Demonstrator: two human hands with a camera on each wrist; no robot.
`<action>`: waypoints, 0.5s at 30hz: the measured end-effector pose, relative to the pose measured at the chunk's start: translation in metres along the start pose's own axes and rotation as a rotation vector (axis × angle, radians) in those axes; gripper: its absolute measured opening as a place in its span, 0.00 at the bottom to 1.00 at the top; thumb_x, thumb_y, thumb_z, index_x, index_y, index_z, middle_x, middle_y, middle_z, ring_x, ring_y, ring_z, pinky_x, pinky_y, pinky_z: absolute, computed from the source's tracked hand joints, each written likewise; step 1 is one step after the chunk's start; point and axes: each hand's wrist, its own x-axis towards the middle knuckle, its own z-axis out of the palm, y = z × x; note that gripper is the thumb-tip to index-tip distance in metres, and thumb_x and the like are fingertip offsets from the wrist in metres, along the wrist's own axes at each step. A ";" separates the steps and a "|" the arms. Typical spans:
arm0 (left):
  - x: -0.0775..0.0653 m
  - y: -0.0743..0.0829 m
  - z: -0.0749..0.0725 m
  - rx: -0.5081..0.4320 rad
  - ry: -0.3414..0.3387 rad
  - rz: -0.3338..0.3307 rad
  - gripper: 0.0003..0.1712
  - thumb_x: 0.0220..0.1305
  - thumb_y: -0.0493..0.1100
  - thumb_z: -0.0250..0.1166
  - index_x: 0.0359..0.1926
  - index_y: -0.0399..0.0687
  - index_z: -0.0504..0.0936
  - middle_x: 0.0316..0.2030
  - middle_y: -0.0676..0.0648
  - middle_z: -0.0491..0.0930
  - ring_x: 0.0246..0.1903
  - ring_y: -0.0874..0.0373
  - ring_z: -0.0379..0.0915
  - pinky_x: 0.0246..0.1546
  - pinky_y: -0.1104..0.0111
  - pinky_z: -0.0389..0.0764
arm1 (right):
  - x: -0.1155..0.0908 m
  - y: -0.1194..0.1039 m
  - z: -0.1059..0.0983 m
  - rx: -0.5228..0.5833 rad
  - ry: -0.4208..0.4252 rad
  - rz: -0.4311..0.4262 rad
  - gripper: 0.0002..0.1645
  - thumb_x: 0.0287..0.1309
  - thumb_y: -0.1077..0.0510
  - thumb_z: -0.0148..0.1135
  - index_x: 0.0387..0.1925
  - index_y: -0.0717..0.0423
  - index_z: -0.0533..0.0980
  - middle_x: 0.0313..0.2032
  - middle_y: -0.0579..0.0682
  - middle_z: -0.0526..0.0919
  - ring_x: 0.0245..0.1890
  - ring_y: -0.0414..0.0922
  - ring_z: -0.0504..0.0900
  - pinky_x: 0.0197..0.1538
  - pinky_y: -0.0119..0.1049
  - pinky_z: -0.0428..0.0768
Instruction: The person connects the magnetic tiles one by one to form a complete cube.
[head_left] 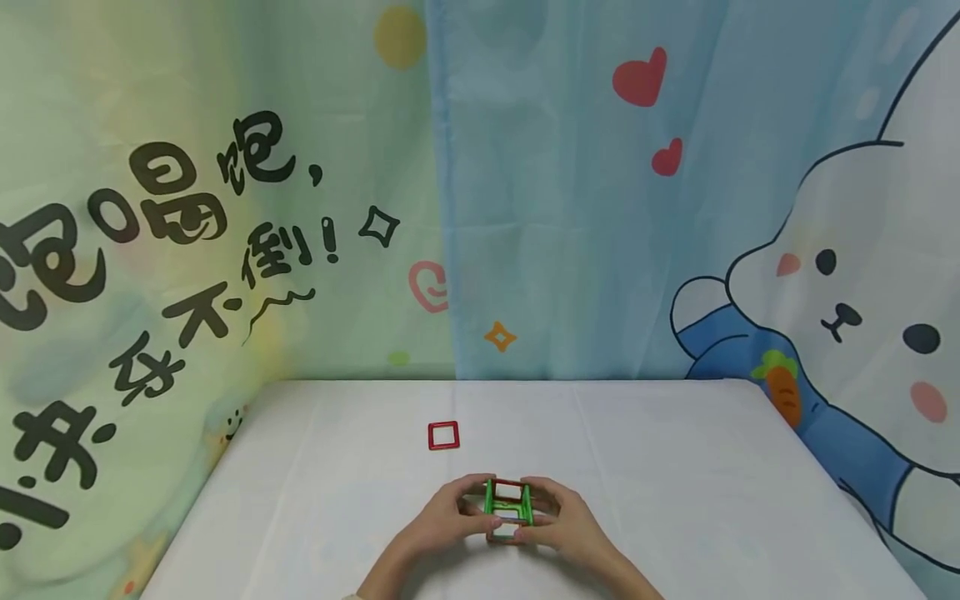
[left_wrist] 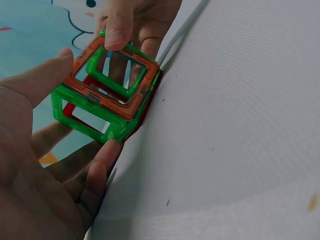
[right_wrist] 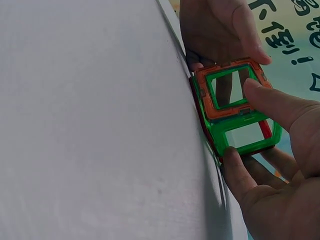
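Note:
Low over the white table, both hands hold a small cube of magnetic tiles (head_left: pixel 489 497) between them. Its open square frames are green, orange and red. An orange square tile (left_wrist: pixel 112 106) faces the wrist cameras, with a green tile (right_wrist: pixel 219 137) joined along one edge. My left hand (head_left: pixel 450 517) grips the left side, thumb at the orange tile's edge and a fingertip on the green one. From the right, my right hand (head_left: pixel 573 525) grips the cube, its thumb (right_wrist: pixel 260 95) over the orange frame. Fingers partly hide the far sides.
A single red square tile (head_left: pixel 444 448) lies flat on the white tabletop (head_left: pixel 637 442), beyond the hands and slightly left. Behind the table's back edge hangs a printed curtain (head_left: pixel 540 208) with hearts, lettering and a cartoon rabbit.

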 end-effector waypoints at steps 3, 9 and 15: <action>-0.001 0.000 0.000 0.001 0.002 0.011 0.34 0.58 0.42 0.72 0.65 0.47 0.72 0.53 0.46 0.77 0.35 0.59 0.79 0.38 0.67 0.76 | 0.000 0.002 0.000 0.000 -0.001 0.003 0.48 0.45 0.61 0.77 0.64 0.72 0.63 0.56 0.66 0.74 0.57 0.61 0.74 0.50 0.36 0.78; -0.001 -0.004 0.001 0.029 0.000 0.021 0.29 0.65 0.46 0.66 0.64 0.45 0.72 0.53 0.47 0.78 0.38 0.59 0.78 0.40 0.66 0.76 | -0.003 -0.004 -0.007 0.009 -0.076 0.029 0.49 0.50 0.57 0.75 0.67 0.73 0.60 0.59 0.67 0.71 0.58 0.61 0.73 0.53 0.40 0.76; -0.001 -0.008 -0.003 0.037 -0.012 0.053 0.26 0.70 0.49 0.59 0.65 0.45 0.72 0.54 0.46 0.78 0.44 0.58 0.76 0.44 0.64 0.76 | -0.002 -0.002 -0.012 0.036 -0.138 0.017 0.47 0.55 0.57 0.71 0.68 0.71 0.58 0.61 0.69 0.68 0.58 0.60 0.73 0.55 0.42 0.75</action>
